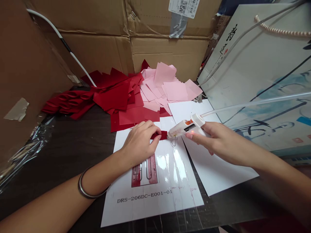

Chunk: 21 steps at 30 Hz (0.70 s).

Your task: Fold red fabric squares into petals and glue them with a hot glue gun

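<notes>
My left hand (143, 139) pinches a small piece of red fabric (164, 135) between thumb and forefinger, above the printed sheet (160, 197). Wrapped in my right hand (209, 139) is a white hot glue gun (183, 127), its orange switch on top and a small light glowing on its side. The gun's nozzle meets, or nearly meets, the right end of the red piece; I cannot tell if they touch. A glue stick (233, 107) runs out of the gun's back to the right. Glossy strips cover part of the sheet.
Behind my hands lie a heap of red fabric pieces (114, 94) and a heap of pink pieces (157, 84). A stack of folded red pieces (69, 103) is at left. Cardboard boxes (97, 48) stand behind, a large paper bag (255, 74) at right. A blank white sheet (216, 165) lies beneath the gun.
</notes>
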Motion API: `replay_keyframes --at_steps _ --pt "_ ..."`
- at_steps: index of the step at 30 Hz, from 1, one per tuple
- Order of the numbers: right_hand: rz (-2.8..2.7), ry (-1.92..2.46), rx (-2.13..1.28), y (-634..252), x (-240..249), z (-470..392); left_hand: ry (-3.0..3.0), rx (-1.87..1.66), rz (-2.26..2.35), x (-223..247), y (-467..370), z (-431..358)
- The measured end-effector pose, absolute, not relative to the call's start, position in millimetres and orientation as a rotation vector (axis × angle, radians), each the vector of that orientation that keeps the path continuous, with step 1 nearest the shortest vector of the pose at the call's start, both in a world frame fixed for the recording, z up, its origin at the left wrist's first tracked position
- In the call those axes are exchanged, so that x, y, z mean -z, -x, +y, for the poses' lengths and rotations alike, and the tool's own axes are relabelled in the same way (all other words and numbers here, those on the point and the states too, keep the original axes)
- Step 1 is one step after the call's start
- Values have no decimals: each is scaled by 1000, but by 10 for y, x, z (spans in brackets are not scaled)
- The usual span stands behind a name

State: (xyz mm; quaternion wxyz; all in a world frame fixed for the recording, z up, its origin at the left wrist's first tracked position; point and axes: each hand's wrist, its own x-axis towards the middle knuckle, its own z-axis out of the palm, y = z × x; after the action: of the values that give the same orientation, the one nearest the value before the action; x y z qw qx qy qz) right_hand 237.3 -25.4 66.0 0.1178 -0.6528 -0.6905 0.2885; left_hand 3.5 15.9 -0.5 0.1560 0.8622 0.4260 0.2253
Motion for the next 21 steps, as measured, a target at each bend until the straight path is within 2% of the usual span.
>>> replay_keyframes --at_steps 4,10,21 --pt "-2089 1849 -818 -2360 -658 -264 -2476 -655 1208 5 -29 160" --pt "-2191 1836 -503 -2259 -667 -292 -2471 -637 1194 -5 -26 159" --pt "-2247 1776 -483 -2185 -684 -298 -2465 -638 1193 -22 -28 161"
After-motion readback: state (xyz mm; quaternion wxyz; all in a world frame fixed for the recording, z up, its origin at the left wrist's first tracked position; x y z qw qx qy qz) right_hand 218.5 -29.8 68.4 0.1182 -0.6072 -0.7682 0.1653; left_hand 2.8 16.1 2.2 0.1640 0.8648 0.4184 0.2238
